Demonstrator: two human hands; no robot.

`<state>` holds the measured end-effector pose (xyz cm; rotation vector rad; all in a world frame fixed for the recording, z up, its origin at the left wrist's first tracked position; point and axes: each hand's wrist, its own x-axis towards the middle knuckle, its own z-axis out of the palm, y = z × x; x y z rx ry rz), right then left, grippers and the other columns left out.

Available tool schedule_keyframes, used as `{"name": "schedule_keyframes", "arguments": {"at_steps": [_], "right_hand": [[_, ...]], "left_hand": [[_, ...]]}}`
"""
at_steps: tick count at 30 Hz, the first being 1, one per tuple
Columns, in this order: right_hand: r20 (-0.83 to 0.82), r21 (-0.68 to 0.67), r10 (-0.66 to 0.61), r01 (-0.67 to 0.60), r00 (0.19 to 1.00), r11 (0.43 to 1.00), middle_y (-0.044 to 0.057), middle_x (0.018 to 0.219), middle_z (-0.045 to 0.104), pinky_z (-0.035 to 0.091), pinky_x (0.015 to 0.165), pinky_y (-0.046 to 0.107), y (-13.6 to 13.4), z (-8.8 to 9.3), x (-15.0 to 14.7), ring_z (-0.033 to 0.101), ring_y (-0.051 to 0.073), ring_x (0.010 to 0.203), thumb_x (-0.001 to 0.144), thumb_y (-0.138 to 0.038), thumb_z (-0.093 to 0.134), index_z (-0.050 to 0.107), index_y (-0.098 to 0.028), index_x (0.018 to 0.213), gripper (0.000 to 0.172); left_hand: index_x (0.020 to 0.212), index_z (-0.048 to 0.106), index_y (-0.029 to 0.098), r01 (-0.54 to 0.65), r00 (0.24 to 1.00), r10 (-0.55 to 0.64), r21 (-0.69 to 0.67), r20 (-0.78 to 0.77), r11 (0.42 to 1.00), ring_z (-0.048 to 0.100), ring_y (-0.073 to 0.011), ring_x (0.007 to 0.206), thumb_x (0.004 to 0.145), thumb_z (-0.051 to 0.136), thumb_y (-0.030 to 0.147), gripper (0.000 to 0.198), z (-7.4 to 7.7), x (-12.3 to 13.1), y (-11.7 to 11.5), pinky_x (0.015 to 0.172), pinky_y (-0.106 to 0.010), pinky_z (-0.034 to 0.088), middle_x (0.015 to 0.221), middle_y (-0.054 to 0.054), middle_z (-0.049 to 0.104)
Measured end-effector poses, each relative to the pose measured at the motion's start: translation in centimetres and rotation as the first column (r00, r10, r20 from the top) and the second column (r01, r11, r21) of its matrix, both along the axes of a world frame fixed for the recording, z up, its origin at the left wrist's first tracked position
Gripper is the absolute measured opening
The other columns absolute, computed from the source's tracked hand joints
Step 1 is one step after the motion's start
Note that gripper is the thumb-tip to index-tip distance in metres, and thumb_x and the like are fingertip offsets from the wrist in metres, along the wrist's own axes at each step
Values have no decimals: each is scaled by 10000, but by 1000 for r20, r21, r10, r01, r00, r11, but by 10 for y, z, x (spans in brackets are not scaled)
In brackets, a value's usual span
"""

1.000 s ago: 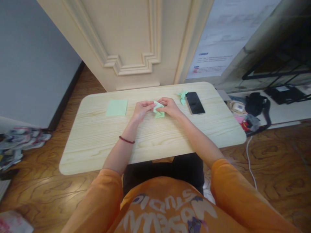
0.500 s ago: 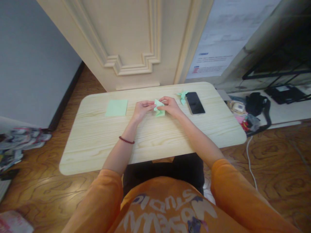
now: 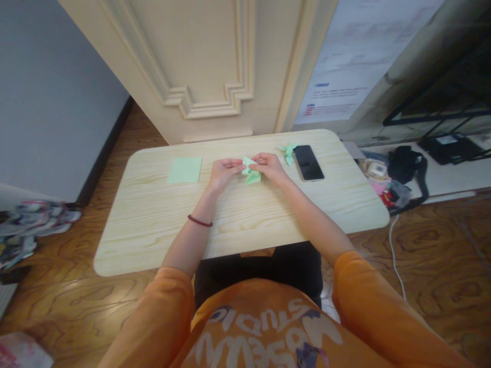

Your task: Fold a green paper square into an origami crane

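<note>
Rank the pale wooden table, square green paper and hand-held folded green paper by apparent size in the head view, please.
1. Pale table
2. Square paper
3. Folded paper, partly covered

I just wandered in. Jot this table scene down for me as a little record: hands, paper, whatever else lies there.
Left hand: fingers on the folded paper
Right hand: fingers on the same piece, opposite side
Folded paper: pale green, creased
Paper square: green, flat, left of the hands
Paper figure: green, pointed, by the phone's upper left corner
Phone: dark screen up
Table: pale, wood-grained, rounded corners
Bracelet: dark red, left wrist
</note>
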<state>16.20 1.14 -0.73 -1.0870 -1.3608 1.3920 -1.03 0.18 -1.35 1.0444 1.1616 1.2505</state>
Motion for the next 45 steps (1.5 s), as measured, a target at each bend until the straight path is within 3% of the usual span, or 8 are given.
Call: {"name": "schedule_keyframes", "arguments": {"at_steps": [22,30,40,45], "right_hand": [[-19,13,-46,47,999,999,5,662,677,477,610,274,-1,3,-2,608,149,615,484,-418,853,621,-183,718,404],[-17,31,-23,24,1000,999,13,716,681,481,664,267,1,2,-1,615,146,685,531,-424,815,651,-181,736,358],[48,71,23,-26,999,997,-4,625,614,373,577,249,2,2,-1,488,112,608,522,-475,811,653,-156,644,375],[24,76,10,-12,1000,997,-12,584,569,330,581,259,4,1,0,438,106,590,591,-453,749,655,-150,613,319]], "left_hand": [[779,711,138,-101,995,100,65,21,993,657,-159,671,433,906,402,476,-1,10,-3,702,-294,507,711,-50,716],[812,683,137,-15,999,16,22,-29,1000,638,-156,603,430,908,392,511,1,9,-3,654,-290,496,651,-42,702],[803,609,164,119,992,-120,-21,-45,993,652,-147,595,410,898,387,536,6,11,-8,653,-287,535,637,-11,705],[805,601,164,150,987,-150,-18,-59,989,666,-159,607,436,889,334,498,7,10,-8,685,-309,549,629,-7,698]]}}
